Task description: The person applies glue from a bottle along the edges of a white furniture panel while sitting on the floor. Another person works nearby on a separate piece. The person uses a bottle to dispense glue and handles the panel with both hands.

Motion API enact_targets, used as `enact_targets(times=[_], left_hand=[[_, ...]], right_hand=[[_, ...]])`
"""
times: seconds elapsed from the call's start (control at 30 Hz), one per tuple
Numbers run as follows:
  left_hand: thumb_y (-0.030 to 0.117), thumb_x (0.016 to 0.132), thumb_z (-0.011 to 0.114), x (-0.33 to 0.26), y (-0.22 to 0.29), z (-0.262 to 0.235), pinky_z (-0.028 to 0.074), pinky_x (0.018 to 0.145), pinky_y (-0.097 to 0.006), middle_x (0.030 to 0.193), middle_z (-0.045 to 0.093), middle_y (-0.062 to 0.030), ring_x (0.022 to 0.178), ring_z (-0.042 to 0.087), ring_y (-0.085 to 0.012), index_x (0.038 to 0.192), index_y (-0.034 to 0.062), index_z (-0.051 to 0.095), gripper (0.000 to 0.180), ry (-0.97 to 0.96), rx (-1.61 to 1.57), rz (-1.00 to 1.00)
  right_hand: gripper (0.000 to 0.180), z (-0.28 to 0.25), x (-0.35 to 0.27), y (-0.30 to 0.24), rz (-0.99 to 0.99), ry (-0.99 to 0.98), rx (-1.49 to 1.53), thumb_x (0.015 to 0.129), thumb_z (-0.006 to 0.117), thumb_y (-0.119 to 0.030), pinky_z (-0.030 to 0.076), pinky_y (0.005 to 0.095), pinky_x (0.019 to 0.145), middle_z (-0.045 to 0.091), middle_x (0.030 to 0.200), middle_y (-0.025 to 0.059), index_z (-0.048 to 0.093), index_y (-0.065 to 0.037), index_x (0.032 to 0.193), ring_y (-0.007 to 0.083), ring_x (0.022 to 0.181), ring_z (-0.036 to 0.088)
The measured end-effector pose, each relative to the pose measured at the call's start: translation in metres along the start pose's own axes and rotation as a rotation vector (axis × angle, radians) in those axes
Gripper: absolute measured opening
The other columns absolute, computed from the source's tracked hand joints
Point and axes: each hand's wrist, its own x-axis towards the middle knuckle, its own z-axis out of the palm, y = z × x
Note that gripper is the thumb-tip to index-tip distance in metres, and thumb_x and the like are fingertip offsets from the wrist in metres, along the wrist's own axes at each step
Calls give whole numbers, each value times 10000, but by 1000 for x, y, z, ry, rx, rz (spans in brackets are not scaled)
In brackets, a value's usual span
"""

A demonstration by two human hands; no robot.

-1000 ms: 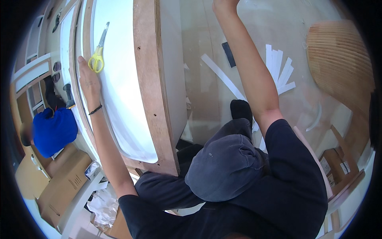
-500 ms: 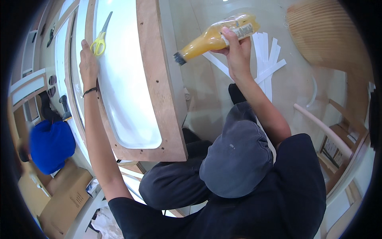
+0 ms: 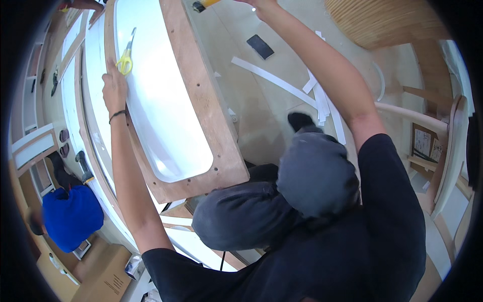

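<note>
Two hands apart: left hand (image 3: 114,86) lies flat on white panel (image 3: 156,100) edge, gripping nothing, yellow scissors (image 3: 126,59) just beside. Right hand (image 3: 261,4) at top edge, mostly cut off w/ bottle nozzle (image 3: 207,4); grip can't tell. Risk: bottle may drip on panel; scissors could get knocked off.

— What sort of place is this?

— A workshop, by the look of it. A long white panel (image 3: 161,110) sits in a bare plywood frame (image 3: 206,116), with screw holes along the wood.

— Anything else?

— Yellow scissors (image 3: 126,58) lie on the panel, cut white strips (image 3: 282,80) litter the floor (image 3: 251,116), curved wooden pieces (image 3: 427,116) stand to the right, and cardboard boxes (image 3: 100,274) sit at lower left.
</note>
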Motion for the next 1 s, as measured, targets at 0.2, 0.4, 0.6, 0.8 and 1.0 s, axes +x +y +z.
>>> enact_targets(times=[0.2, 0.4, 0.6, 0.8, 1.0], left_hand=[[795, 974, 148, 0, -2, 3, 484, 1044, -505, 1208, 642, -375, 1186, 645, -462, 1375, -70, 543, 1032, 39, 1, 13], [804, 975, 149, 4, -8, 3, 463, 1052, -508, 1204, 635, -389, 1206, 615, -496, 1378, -64, 545, 1035, 60, 32, 28], [802, 984, 171, -1, -5, 2, 451, 1043, -487, 1219, 633, -385, 1208, 602, -498, 1385, -50, 557, 1018, 109, -4, 44], [756, 1017, 195, -2, -2, -1, 437, 1047, -453, 1209, 643, -363, 1194, 602, -478, 1378, -66, 563, 971, 88, 5, 34], [724, 1037, 215, -1, -7, 2, 409, 1085, -425, 1272, 622, -353, 1238, 582, -457, 1422, -71, 531, 938, 147, 0, 119]], right_hand=[[464, 25, 50, 22, 5, 2, 88, 916, 727, -311, 668, 382, 575, 672, 1061, 172, 574, 37, 1183, 272, 834, 735], [502, 38, 93, 43, -11, 0, 19, 912, 728, -340, 667, 391, 584, 687, 1041, 178, 584, 61, 1177, 269, 831, 737], [507, 50, 120, 58, 121, -115, 14, 922, 695, -375, 660, 386, 590, 696, 1026, 166, 597, 53, 1176, 263, 826, 738], [476, 56, 105, 61, 138, -116, 154, 928, 681, -376, 657, 372, 593, 690, 1008, 153, 607, 36, 1156, 248, 820, 735], [503, 59, 84, 59, -73, -2, 268, 912, 719, -308, 650, 351, 556, 654, 1066, 167, 507, 51, 1193, 252, 857, 728]])
